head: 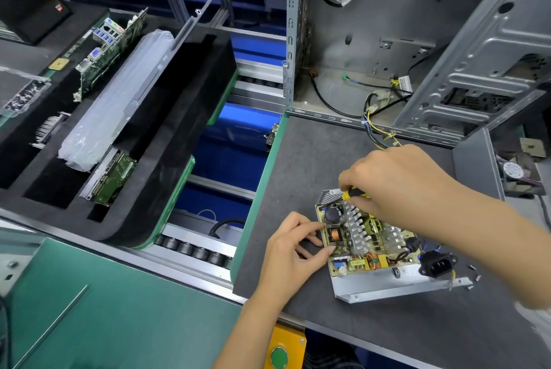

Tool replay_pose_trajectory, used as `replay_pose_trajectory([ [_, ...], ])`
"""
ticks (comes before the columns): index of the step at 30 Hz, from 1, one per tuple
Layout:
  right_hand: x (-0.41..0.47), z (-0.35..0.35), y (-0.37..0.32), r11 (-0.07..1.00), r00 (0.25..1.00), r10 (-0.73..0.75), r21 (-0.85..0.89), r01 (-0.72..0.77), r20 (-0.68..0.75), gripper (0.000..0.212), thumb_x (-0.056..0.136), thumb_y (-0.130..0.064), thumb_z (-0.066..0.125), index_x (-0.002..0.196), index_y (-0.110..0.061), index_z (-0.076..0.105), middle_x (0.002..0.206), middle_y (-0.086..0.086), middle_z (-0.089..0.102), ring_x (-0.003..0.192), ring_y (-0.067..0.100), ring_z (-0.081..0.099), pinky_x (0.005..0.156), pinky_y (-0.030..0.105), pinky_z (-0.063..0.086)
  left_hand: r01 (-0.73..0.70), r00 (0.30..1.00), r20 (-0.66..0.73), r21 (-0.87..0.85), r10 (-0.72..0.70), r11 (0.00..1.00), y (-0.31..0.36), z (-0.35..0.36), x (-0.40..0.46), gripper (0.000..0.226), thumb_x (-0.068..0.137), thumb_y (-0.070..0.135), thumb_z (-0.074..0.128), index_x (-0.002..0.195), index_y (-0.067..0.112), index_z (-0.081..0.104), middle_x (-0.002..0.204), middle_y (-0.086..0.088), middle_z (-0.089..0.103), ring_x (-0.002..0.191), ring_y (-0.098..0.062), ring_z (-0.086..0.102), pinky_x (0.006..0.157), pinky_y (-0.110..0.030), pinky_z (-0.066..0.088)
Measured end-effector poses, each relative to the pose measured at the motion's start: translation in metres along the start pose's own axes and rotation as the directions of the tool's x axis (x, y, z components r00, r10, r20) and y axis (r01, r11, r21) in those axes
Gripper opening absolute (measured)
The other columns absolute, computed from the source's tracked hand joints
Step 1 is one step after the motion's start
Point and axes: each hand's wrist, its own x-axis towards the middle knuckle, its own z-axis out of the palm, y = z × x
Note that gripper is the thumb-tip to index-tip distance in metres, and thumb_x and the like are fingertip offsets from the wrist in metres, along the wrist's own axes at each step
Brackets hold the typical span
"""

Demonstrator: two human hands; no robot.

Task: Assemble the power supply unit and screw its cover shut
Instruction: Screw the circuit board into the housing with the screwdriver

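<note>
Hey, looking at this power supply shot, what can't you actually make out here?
Head view only:
- Screwdriver tip and the screw it may be on: hidden under the right hand.
- Loose screws beside the power supply: too small to tell type.
- Circuit board far edge: covered by the right hand.
- Left hand fingertips: unclear whether they pinch anything.

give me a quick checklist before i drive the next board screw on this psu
1. Screwdriver gripped in the right hand: ok.
2. Left hand steadying the circuit board at its left edge: ok.
3. Tip seated in a screw head: cannot tell, hidden under the hand.
4. Spare screws within reach on the mat beside the metal tray: ok.
5. Cover on the unit: not ok, the board is exposed.
6. Power inlet socket fixed to the tray: cannot tell.
</note>
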Motion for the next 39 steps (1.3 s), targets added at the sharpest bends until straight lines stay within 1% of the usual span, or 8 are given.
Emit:
replay_pose_trajectory([
  [8,0.001,0.001,-0.001,1.000,1.000,-0.004,0.000,0.004,0.014,0.011,0.091,-0.031,0.048,0.095,-0.028,0.058,0.091,-0.008,0.064,0.084,0.021,0.063,0.058,0.027,0.042,-0.003,1.000,-0.001,0.006,0.003,1.000,0.000,0.000,0.001,0.030,0.079,0.013,0.080,0.108,0.014,0.072,0.097,0.011,0.056,0.084,-0.010,0.064,0.060,-0.012,0.050],
  [20,0.002,-0.003,-0.004,1.000,0.999,-0.001,-0.029,0.002,0.040,0.011,0.092,-0.027,0.049,0.095,-0.027,0.059,0.091,-0.007,0.064,0.083,0.022,0.063,0.057,0.026,0.039,0.011,1.000,0.008,0.006,-0.011,1.000,0.000,-0.001,0.001,0.031,0.079,0.017,0.080,0.108,0.016,0.072,0.097,0.015,0.055,0.086,-0.010,0.064,0.057,-0.015,0.052],
  [27,0.006,-0.008,-0.005,0.998,0.998,0.012,-0.054,-0.008,0.066,0.011,0.091,-0.025,0.050,0.095,-0.028,0.060,0.088,-0.007,0.063,0.079,0.021,0.063,0.051,0.024,0.031,0.023,1.000,0.013,0.006,-0.024,1.000,-0.002,0.000,0.001,0.031,0.079,0.017,0.080,0.109,0.015,0.072,0.096,0.015,0.055,0.086,-0.010,0.065,0.057,-0.018,0.054],
  [30,0.007,-0.012,-0.007,0.998,0.997,0.003,-0.068,0.002,0.075,0.008,0.090,-0.023,0.051,0.092,-0.025,0.059,0.088,-0.005,0.062,0.076,0.023,0.060,0.052,0.025,0.031,0.053,0.998,-0.036,-0.032,-0.054,0.998,0.001,-0.001,0.003,0.023,0.081,0.023,0.076,0.103,0.019,0.073,0.093,0.013,0.057,0.083,-0.013,0.066,0.056,-0.019,0.054],
  [32,0.009,-0.016,-0.009,0.996,0.997,0.003,-0.090,0.004,0.077,0.007,0.089,-0.020,0.052,0.083,-0.022,0.054,0.081,-0.003,0.058,0.067,0.025,0.052,0.051,0.025,0.030,0.124,0.981,-0.135,-0.102,-0.137,0.987,0.002,-0.002,0.009,0.013,0.085,0.017,0.073,0.096,0.025,0.073,0.088,0.009,0.058,0.076,-0.019,0.067,0.052,-0.028,0.056],
  [34,0.012,-0.017,-0.010,0.994,0.997,0.003,-0.107,0.005,0.076,0.018,0.089,-0.018,0.053,0.074,-0.021,0.044,0.078,-0.003,0.053,0.064,0.025,0.045,0.047,0.025,0.025,0.182,0.951,-0.233,-0.118,-0.205,0.976,0.001,0.001,0.019,0.022,0.087,0.005,0.070,0.093,0.026,0.072,0.085,0.003,0.056,0.070,-0.023,0.066,0.047,-0.029,0.055],
  [37,0.014,-0.015,-0.011,0.989,0.997,-0.026,-0.140,0.037,0.077,0.032,0.089,-0.019,0.056,0.069,-0.021,0.032,0.088,-0.004,0.056,0.066,0.023,0.044,0.044,0.025,0.019,0.190,0.952,-0.245,0.014,-0.181,0.982,0.001,0.007,0.030,0.020,0.084,0.003,0.073,0.098,0.017,0.074,0.085,0.005,0.054,0.071,-0.016,0.062,0.047,-0.023,0.054],
  [39,0.013,-0.014,-0.012,0.984,0.996,-0.042,-0.171,0.055,0.078,0.039,0.089,-0.018,0.058,0.065,-0.021,0.026,0.086,-0.005,0.052,0.069,0.024,0.051,0.043,0.025,0.016,0.172,0.960,-0.240,0.086,-0.147,0.981,0.001,0.010,0.034,0.019,0.084,0.003,0.073,0.099,0.014,0.075,0.084,0.009,0.054,0.073,-0.009,0.059,0.057,-0.022,0.055],
])
